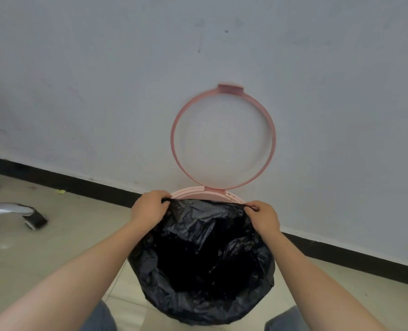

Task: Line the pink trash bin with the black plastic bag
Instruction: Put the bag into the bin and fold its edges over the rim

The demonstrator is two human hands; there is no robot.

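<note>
1. The black plastic bag hangs open over the pink trash bin. Its near edge is already folded down outside the bin's front and sides, so little pink shows except the far rim.
2. Its far hem is pulled into a taut line between the two hands, just short of that rim; I judge this stretch is meant to carry the last edge over the back lip.
3. The left hand is clenched on the hem's left corner, and the right hand pinches the right corner between thumb and fingertips.
4. The pink retaining ring stands flipped up on its hinge against the wall, likely to keep the mouth clear.
5. To the left on the floor lies a chrome chair leg, well apart.
</note>
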